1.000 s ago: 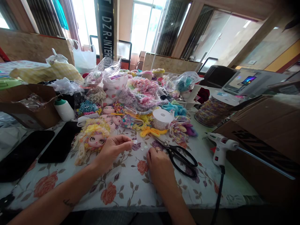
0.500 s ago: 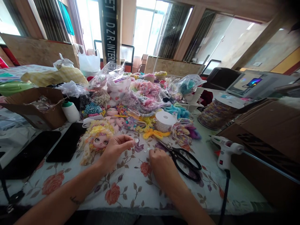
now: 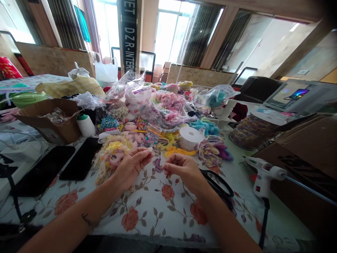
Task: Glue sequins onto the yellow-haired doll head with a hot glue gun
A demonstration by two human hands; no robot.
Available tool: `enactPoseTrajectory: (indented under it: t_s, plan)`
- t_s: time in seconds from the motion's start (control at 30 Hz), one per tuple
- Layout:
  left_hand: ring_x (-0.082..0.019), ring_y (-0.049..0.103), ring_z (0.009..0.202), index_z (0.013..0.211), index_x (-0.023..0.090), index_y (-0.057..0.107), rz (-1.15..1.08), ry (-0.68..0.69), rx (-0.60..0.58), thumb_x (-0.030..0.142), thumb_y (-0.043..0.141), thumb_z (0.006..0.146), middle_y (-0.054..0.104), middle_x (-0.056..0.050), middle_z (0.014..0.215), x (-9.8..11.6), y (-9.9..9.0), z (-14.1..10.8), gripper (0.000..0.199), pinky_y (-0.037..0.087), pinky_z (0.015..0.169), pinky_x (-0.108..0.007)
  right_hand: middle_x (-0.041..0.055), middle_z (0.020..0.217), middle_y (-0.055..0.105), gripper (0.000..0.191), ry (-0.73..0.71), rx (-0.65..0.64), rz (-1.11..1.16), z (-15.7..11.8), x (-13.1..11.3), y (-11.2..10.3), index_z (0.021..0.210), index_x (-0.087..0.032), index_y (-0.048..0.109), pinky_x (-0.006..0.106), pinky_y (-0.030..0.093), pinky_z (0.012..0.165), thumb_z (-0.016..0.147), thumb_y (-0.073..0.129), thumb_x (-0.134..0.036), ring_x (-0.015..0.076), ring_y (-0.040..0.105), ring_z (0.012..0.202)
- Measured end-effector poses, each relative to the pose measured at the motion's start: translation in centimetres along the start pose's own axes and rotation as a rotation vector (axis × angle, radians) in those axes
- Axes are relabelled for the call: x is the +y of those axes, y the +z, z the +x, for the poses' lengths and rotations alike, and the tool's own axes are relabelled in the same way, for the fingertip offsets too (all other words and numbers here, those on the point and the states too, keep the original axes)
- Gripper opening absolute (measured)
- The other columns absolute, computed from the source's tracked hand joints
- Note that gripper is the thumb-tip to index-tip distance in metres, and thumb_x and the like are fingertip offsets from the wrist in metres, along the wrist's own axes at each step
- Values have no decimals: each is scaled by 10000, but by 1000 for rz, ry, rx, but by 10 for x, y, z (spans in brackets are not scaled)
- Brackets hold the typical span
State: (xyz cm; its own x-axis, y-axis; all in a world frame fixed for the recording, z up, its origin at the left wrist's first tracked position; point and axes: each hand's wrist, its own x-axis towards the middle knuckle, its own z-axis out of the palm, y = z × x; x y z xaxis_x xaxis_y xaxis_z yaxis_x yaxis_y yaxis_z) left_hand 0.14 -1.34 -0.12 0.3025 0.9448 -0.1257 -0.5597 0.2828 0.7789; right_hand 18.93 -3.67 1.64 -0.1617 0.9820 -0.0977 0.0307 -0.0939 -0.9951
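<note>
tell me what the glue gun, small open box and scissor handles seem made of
Glue gun: probably hard plastic, smooth and white, with moulded-looking curves. Small open box: matte brown cardboard, judging by its folded-out flaps. Scissor handles: smooth and black; plastic or coated metal, can't tell which.

Daylight pours through the tall window [image 3: 168, 38] beyond the dark lettered pillar [image 3: 129, 38]; grey curtains [image 3: 197, 37] hang beside it, above low marbled partitions [image 3: 56, 65], and a dark chair [image 3: 256, 89] stands to the right.
</note>
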Motion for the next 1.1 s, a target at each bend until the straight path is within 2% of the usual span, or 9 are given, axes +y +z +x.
enactPoseTrajectory:
  t_s: [0.1,0.2,0.3,0.4,0.5,0.73,0.9,1.1]
  plan:
    - [-148,659,922,787,186,672,-20,14,-51,259,746,714,723,-12,864,0,-1,0,127,482,916,-271,4,608,648,215,-5,20,214,15,-5,10,652,-160,626,223,420,510,634,780,-308,100,552,519]
    - [-168,651,970,790,193,671,18,50,-80,282,740,725,727,-20,906,0,0,0,130,464,949,-298,-21,596,608,208,5,55,308,24,-5,17,657,-149,636,191,378,494,625,793,-280,65,497,503]
    - [-154,646,876,784,194,687,155,120,-63,289,735,734,710,-13,850,1,1,-1,118,478,881,-280,-29,573,575,200,46,35,364,26,-1,20,666,-141,636,178,350,481,632,789,-265,57,469,501]
    - [-145,614,767,795,183,703,352,191,-41,305,731,737,686,-21,788,0,2,-1,138,476,737,-249,-36,552,553,211,83,11,408,24,5,20,680,-145,627,188,350,484,633,788,-273,66,456,498]
    - [-161,600,754,808,177,704,442,222,-24,330,721,739,685,-40,798,-2,2,0,169,452,658,-245,-40,556,548,222,86,2,426,22,9,20,677,-150,615,201,354,499,637,787,-285,69,448,499]
    - [-144,584,707,785,172,697,478,229,-31,318,723,728,675,-29,770,-2,5,-1,159,446,641,-235,-29,579,580,192,58,-14,347,19,7,15,697,-157,632,214,388,519,670,760,-297,83,493,517]
    - [-109,533,604,779,173,690,532,219,-73,315,718,735,638,-9,704,-1,5,-3,151,400,533,-206,-21,582,607,180,0,12,186,17,1,10,759,-149,682,211,409,517,684,756,-295,85,525,517]
    - [-124,553,636,785,170,681,587,224,-118,327,693,762,637,-19,717,-2,5,-5,159,426,569,-218,-7,586,632,221,32,-128,78,18,0,0,751,-136,668,207,430,517,675,781,-309,95,559,540]
